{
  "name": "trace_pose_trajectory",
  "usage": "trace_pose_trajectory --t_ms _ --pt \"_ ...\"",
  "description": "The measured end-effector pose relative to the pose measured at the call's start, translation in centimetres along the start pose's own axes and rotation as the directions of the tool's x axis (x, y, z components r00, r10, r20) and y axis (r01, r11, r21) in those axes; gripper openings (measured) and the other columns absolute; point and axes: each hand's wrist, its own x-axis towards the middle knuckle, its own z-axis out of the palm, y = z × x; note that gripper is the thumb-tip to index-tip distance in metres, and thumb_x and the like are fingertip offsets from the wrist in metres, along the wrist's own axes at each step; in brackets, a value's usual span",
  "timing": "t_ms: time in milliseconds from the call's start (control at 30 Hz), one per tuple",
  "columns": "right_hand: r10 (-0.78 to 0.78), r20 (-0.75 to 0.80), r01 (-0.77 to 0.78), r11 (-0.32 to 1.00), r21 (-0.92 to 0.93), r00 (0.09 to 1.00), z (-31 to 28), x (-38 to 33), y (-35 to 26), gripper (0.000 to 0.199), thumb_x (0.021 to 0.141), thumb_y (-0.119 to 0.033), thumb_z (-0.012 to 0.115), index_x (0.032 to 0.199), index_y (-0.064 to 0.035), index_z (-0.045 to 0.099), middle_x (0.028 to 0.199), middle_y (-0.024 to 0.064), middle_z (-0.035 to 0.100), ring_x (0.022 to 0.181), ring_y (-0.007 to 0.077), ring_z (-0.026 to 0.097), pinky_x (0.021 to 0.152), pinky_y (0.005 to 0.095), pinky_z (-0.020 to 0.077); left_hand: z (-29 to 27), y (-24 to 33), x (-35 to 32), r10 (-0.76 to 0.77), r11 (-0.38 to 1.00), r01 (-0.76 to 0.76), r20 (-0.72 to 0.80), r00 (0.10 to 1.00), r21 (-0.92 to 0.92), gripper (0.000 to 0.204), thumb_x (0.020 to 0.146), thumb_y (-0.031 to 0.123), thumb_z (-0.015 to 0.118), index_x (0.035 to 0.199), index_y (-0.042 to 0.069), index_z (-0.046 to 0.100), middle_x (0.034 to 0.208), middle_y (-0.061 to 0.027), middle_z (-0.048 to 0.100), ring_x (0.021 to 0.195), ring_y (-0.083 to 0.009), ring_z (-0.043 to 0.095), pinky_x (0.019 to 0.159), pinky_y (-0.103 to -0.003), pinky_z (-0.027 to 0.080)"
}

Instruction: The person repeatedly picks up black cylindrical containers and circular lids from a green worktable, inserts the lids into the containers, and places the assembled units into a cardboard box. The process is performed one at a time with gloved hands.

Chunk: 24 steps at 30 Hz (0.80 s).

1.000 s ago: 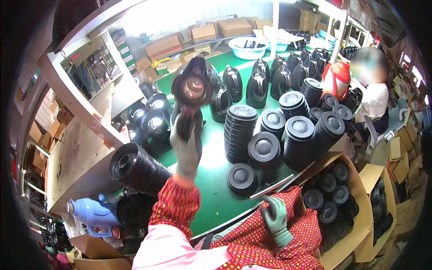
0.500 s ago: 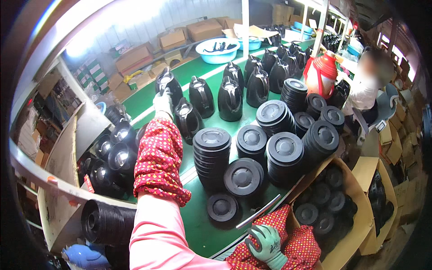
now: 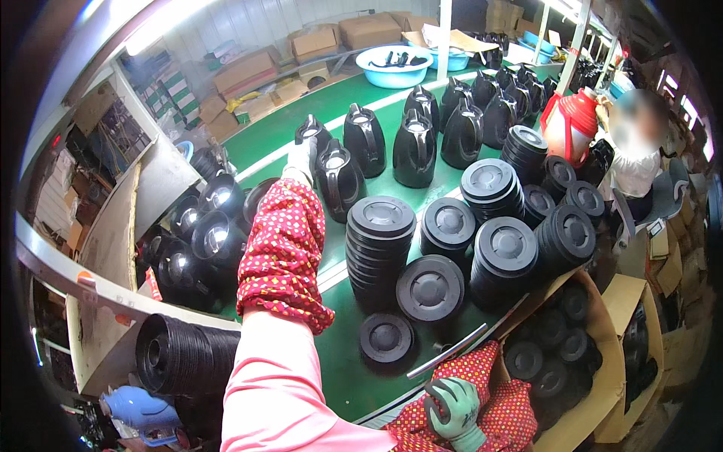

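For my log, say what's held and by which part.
The left hand is at the near side of a glossy black tapered jug; whether it grips cannot be told. The right hand holds nothing visible.

Glossy black jug [image 3: 313, 131], upright, lower part hidden; at left end of jug group [image 3: 416, 154].

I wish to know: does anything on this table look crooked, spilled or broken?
Nothing looks clearly spilled or broken. One oddity: the silvery strip at the near edge of the green table, by the right hand, seems raised, perhaps loose; I cannot be sure.
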Motion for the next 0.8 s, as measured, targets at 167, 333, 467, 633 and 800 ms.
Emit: trace_pose_trajectory --t_ms 167,333,467,633,800 --pt "-0.06 -0.045 0.061 0.998 0.025 0.997 0.2 -0.1 0.3 0.031 0.082 -0.02 0.081 0.112 -0.0116 0.077 0.115 0.0072 0.073 0.108 0.0301 0.068 0.097 0.0456 0.0502 -7.5 7.1 -14.3 0.582 0.795 -0.415 -0.359 0.73 0.443 0.064 0.09 0.046 0.076 0.128 -0.004 0.067 0.133 -0.0256 0.067 0.133 -0.04 0.057 0.113 -0.045 0.044" --pt "-0.092 -0.091 0.096 0.995 0.037 0.992 1.1 -0.6 0.7 0.028 0.082 -0.02 0.08 0.109 -0.0119 0.077 0.114 0.0075 0.073 0.107 0.0304 0.068 0.096 0.0454 0.0506 -11.1 3.4 -25.0 0.553 0.728 -0.176 -0.416 0.722 0.663 0.089 0.082 0.051 0.082 0.151 0.007 0.05 0.162 -0.0269 0.036 0.152 -0.0484 0.028 0.122 -0.065 0.024" --pt "-0.118 -0.104 0.121 0.992 0.025 0.988 1.2 -1.0 1.1 0.028 0.082 -0.022 0.079 0.109 -0.0121 0.077 0.114 0.007 0.073 0.107 0.0309 0.067 0.097 0.0461 0.0503 -12.7 -0.9 -27.1 0.38 0.608 0.014 -0.306 0.873 0.794 0.099 0.082 0.056 0.081 0.153 -0.002 0.045 0.167 -0.0271 0.031 0.155 -0.0517 0.021 0.123 -0.07 0.019" --pt "-0.137 -0.129 0.143 0.989 0.036 0.982 1.5 -0.8 0.9 0.024 0.086 -0.023 0.077 0.107 -0.0125 0.077 0.114 0.008 0.073 0.107 0.032 0.067 0.097 0.0461 0.0502 -15.0 -3.6 -25.7 0.45 0.59 -0.159 -0.159 0.879 0.791 0.076 0.087 0.04 0.079 0.148 0.0 0.056 0.155 -0.0191 0.051 0.155 -0.0452 0.029 0.132 -0.055 0.012" --pt "0.0 0.001 0.0 0.986 0.164 1.0 1.3 -1.0 2.3 0.033 0.087 -0.025 0.079 0.116 -0.0094 0.075 0.122 0.014 0.071 0.116 0.0354 0.065 0.104 0.0467 0.0497 -14.1 -0.5 -35.3 0.563 0.737 -0.373 -0.206 0.8 0.564 0.057 0.081 0.025 0.085 0.129 -0.002 0.069 0.153 -0.0168 0.054 0.154 -0.052 0.026 0.129 -0.058 0.023"
